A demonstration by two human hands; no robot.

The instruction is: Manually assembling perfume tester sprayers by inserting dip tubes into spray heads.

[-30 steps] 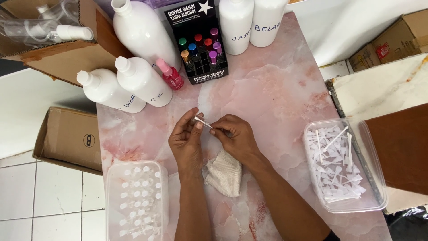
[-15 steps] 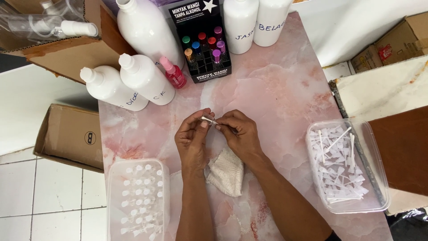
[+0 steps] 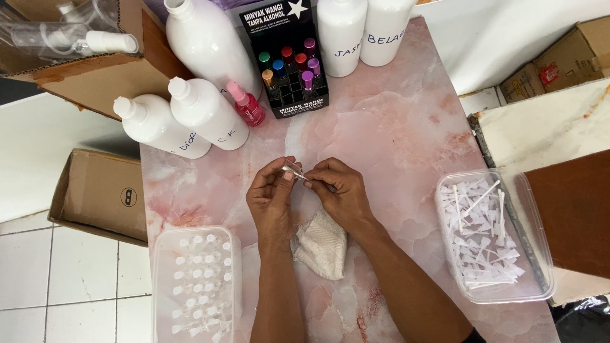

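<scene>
Both hands are sitting a little closer together than half a second ago, and the small clear vial (image 3: 293, 169) between them is now lying more level, where a second ago it was tilted up with the hands further apart. Left hand (image 3: 272, 202) is pinching the vial between thumb and fingertips, fingers curled narrow around its left end. Right hand (image 3: 338, 190) is closing on the vial's right end, fingertips bunched tight; whether it is also gripping a separate small part there I cannot tell. Vial is hovering just above the pink marble table (image 3: 394, 127), over the middle of it.

Directly below the hands a white cloth (image 3: 321, 244) is lying crumpled on the table, touching the right wrist. Left of the forearms a clear tub (image 3: 197, 286) is holding rows of small clear vials with white caps. Well off to the right another clear tub (image 3: 489, 235) is holding a loose heap of white plastic sticks and caps.

Beyond the hands a black display box (image 3: 286, 60) is standing with coloured roll-on bottles in its slots, and a small pink bottle (image 3: 244, 105) is leaning just beside it. Big white bottles (image 3: 190, 114) are lying and standing around the box. Cardboard boxes (image 3: 101, 190) are sitting off the table's left edge.
</scene>
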